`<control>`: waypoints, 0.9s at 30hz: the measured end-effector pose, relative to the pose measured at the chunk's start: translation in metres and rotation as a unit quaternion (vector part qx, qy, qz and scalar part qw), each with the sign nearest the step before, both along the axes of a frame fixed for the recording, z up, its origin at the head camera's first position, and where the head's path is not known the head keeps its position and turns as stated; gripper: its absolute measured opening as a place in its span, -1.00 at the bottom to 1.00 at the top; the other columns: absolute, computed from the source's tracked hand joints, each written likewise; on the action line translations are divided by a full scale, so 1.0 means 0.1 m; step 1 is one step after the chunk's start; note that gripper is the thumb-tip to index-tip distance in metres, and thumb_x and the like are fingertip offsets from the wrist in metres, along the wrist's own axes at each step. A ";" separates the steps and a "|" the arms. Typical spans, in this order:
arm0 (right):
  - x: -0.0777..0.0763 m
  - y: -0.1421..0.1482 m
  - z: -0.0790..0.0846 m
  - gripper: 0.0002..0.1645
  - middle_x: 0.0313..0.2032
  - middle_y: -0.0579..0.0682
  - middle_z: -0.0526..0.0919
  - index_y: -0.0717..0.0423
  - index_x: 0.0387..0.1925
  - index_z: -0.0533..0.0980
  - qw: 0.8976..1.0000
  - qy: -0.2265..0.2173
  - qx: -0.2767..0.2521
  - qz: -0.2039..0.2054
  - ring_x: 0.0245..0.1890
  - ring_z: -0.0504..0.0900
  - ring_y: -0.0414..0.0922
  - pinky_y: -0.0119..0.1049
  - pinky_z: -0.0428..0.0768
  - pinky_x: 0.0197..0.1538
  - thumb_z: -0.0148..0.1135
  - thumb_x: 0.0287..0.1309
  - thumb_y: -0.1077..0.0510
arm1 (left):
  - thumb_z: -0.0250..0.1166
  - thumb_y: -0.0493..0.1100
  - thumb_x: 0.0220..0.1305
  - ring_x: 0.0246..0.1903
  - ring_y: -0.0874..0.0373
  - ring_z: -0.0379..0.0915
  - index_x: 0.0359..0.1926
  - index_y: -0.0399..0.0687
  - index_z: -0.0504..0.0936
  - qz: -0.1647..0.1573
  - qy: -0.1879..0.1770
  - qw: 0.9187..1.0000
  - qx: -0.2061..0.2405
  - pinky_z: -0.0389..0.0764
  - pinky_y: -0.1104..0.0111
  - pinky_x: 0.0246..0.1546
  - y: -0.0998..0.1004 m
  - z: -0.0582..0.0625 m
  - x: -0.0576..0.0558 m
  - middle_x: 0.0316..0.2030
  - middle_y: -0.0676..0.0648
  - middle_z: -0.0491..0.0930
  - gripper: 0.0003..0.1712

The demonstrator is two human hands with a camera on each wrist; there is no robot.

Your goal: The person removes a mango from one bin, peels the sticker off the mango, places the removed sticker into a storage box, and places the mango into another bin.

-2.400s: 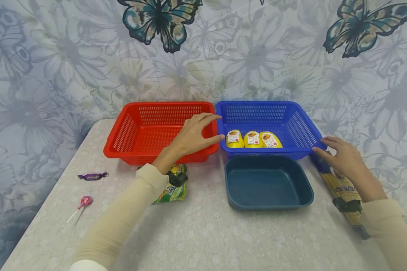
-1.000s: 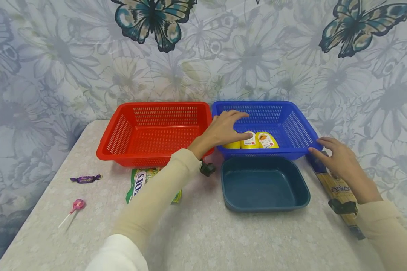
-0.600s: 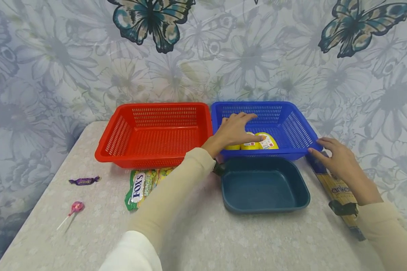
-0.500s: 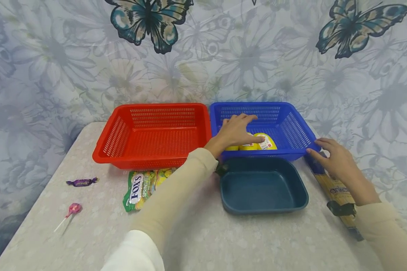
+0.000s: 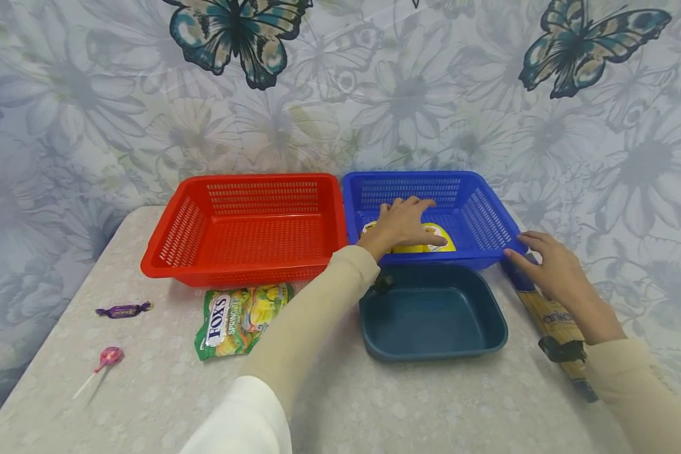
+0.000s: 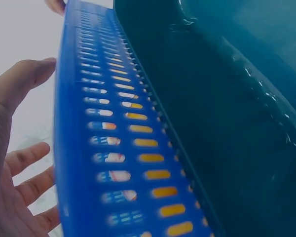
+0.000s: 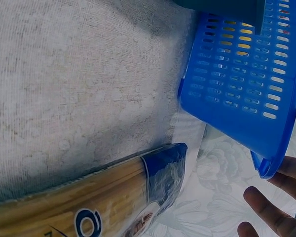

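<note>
Blue basket [image 5: 465, 257], against the patterned wall [image 5: 408, 120], holds yellow packs [image 5: 438, 228] with white labels along its near side (their colour also shows through the slots in the left wrist view). Over them hangs the left hand [image 5: 404, 224], thumb and fingers spread well apart and clamped on nothing; whether its thumb touches the rightmost pack I cannot tell. At the basket's near right corner, the right hand [image 5: 555, 268] has thumb and forefinger at the rim, other fingers spread; whether it pinches or only rests there I cannot tell.

Just left stands the red basket [image 5: 263, 239]; just in front of the blue one, the teal tray [image 5: 434, 318]. A pasta pack [image 5: 549, 312] lies slantwise below the right hand. On the table's left are a green FOX'S bag [image 5: 238, 318], a purple sweet [image 5: 123, 310] and a pink lollipop [image 5: 110, 357].
</note>
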State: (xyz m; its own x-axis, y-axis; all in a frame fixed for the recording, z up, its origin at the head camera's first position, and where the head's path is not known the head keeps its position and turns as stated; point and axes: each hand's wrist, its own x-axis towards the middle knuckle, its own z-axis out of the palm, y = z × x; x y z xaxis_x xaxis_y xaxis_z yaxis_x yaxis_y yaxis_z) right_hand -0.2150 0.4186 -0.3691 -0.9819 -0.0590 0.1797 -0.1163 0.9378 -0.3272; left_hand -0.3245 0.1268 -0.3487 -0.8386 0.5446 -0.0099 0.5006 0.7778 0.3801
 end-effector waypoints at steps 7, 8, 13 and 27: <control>-0.01 0.01 -0.02 -0.22 0.30 0.45 0.31 0.42 0.28 0.38 1.000 0.009 0.003 0.003 0.27 0.24 0.49 0.44 0.19 0.21 0.12 0.41 -0.20 | 0.27 0.52 0.08 0.46 -0.12 -0.03 0.56 0.28 0.11 0.005 -0.020 1.000 -0.013 -0.12 -0.18 0.40 0.11 -0.10 -0.06 0.49 0.00 0.14 0.11; -0.01 0.01 -0.02 -0.22 0.30 0.45 0.31 0.41 0.28 0.39 1.000 0.010 0.002 0.004 0.27 0.24 0.49 0.44 0.19 0.21 0.12 0.41 -0.20 | 0.27 0.53 0.08 0.47 -0.12 -0.05 0.56 0.28 0.10 0.007 -0.024 1.000 -0.017 -0.16 -0.19 0.40 0.12 -0.11 -0.07 0.50 0.01 0.13 0.12; 0.00 0.03 -0.03 -0.22 0.30 0.44 0.32 0.40 0.27 0.40 1.000 0.013 -0.005 0.002 0.27 0.26 0.48 0.44 0.21 0.20 0.15 0.39 -0.20 | 0.25 0.55 0.06 0.48 -0.12 -0.07 0.56 0.29 0.12 0.010 -0.031 0.999 -0.030 -0.25 -0.23 0.39 0.19 -0.11 -0.09 0.49 0.01 0.14 0.12; -0.02 0.03 -0.07 -0.25 0.27 0.41 0.36 0.44 0.25 0.41 0.999 0.043 -0.011 0.008 0.27 0.29 0.44 0.40 0.23 0.22 0.15 0.40 -0.16 | 0.16 0.60 0.09 0.49 -0.17 -0.14 0.56 0.26 0.11 0.041 -0.035 0.991 -0.119 -0.28 -0.23 0.39 0.37 -0.20 -0.13 0.49 -0.07 0.16 0.12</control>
